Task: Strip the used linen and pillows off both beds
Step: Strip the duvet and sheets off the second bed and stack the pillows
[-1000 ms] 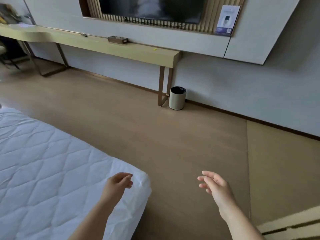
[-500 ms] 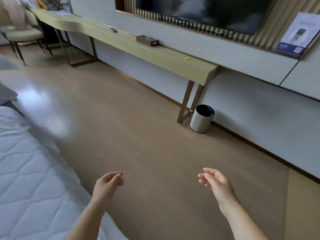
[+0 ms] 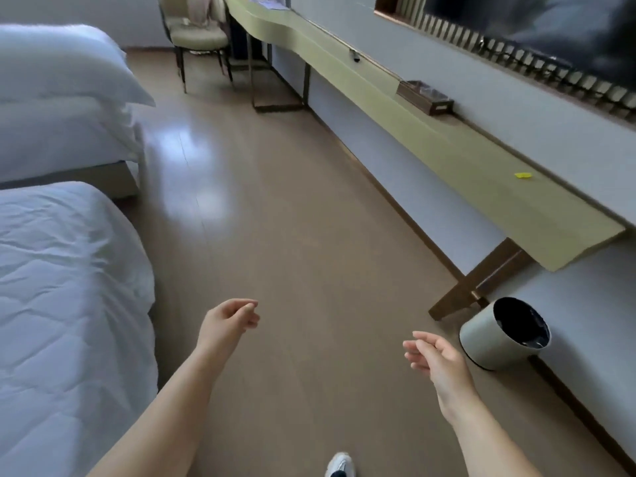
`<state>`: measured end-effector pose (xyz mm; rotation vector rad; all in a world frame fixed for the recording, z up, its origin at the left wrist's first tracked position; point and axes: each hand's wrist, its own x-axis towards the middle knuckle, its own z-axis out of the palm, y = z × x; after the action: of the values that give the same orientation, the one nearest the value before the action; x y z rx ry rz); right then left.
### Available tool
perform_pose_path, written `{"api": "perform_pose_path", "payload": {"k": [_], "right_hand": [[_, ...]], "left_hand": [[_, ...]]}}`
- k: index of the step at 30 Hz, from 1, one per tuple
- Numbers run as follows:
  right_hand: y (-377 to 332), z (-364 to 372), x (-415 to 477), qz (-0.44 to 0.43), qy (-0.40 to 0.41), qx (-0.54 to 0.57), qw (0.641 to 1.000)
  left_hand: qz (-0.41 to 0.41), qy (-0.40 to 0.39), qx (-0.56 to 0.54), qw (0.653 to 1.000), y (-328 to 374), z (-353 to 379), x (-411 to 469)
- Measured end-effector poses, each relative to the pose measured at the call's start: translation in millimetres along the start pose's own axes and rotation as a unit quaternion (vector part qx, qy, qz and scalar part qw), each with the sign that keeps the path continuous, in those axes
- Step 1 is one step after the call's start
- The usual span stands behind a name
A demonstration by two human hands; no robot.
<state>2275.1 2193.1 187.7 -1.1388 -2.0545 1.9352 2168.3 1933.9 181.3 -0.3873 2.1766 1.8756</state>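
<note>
Linen [image 3: 62, 63] lies thick and white on the far bed [image 3: 103, 182] at the upper left, a puffy fold of it hanging over the foot corner. Nearer, along the left edge, the near bed [image 3: 69, 287] shows a creased, quilted white cover; whether that is a sheet or a mattress pad I cannot tell. Both beds sit to the left of the grips. The left grip [image 3: 229, 320] hangs over the bare floor [image 3: 275, 201] just beside the near bed's foot corner, apart from it, fingers loosely curled toward the thumb and holding nothing. The right grip [image 3: 437, 356] is out over the floor further right, palm turned inward, fingers relaxed and slightly bent, also empty. The far bed's linen is well apart from both grips, up the aisle ahead. A long pale green bench [image 3: 447, 160] runs along the right wall, carrying a dark tray [image 3: 425, 96] and a small yellow scrap [image 3: 523, 174]. A round bin [image 3: 506, 333] stands on the floor by the bench's leg, near the right grip. A chair [image 3: 198, 36] sits at the bench's far end, a dark screen [image 3: 550, 29] hangs above, and a white shoe [image 3: 340, 464] shows at the bottom edge
</note>
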Motion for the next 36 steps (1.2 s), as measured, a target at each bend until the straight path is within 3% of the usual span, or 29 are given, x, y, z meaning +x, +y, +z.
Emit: {"api": "perform_pose_path", "payload": {"k": [6, 12, 20, 31, 36], "right_hand": [[-94.1, 87.0, 140.3, -0.040, -0.131, -0.047, 0.990], [-167.9, 224.2, 234.0, -0.057, -0.264, -0.111, 0.956], [-258.9, 438.4, 331.3, -0.049, -0.315, -0.127, 0.939], [-367.6, 659.7, 483.9, -0.044, -0.344, -0.134, 0.928], [-429.6, 802.5, 544.2, -0.062, -0.420, -0.155, 0.892]], "left_hand": [[-0.022, 0.119, -0.041, 0.992, 43.8, -9.5, 71.7], [-0.082, 0.255, -0.120, 0.956, 59.4, -60.1, 154.5], [-0.084, 0.321, -0.166, 0.929, 112.6, -156.9, 334.4], [-0.073, 0.339, -0.127, 0.929, 210.6, -251.1, 601.3], [-0.082, 0.394, -0.152, 0.903, 243.4, -289.8, 707.5]]}}
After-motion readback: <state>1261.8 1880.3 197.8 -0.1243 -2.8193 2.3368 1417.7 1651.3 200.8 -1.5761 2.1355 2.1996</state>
